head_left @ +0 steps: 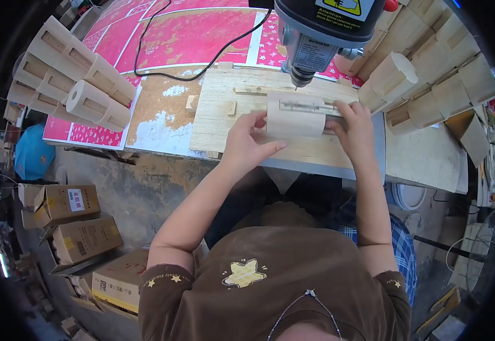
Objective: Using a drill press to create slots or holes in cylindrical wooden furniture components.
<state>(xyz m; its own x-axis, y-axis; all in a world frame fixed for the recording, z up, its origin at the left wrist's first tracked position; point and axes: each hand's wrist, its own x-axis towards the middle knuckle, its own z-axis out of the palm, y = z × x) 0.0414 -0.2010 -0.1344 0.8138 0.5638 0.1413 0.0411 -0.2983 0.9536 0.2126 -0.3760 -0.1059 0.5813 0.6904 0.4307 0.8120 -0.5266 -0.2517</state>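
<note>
Head view: both hands [301, 136] grasp a pale, rounded wooden block [294, 115], seemingly slotted along its top.

Person wears a brown short-sleeved top [270, 273]; pale yellow star patch on the chest, small star prints along both sleeve hems. Thin cord hangs at the neckline. Forearms bare. Blue checked cloth [402, 250] at the right hip.

I see a stack of slotted wooden cylinders [71, 74] at the worktop's far left corner and a second heap [429, 62] along its right edge, with pink printed sheets [190, 34] and a black cable [202, 62] across the far side. Below the left edge, cardboard boxes [71, 221] sit on the floor.
</note>
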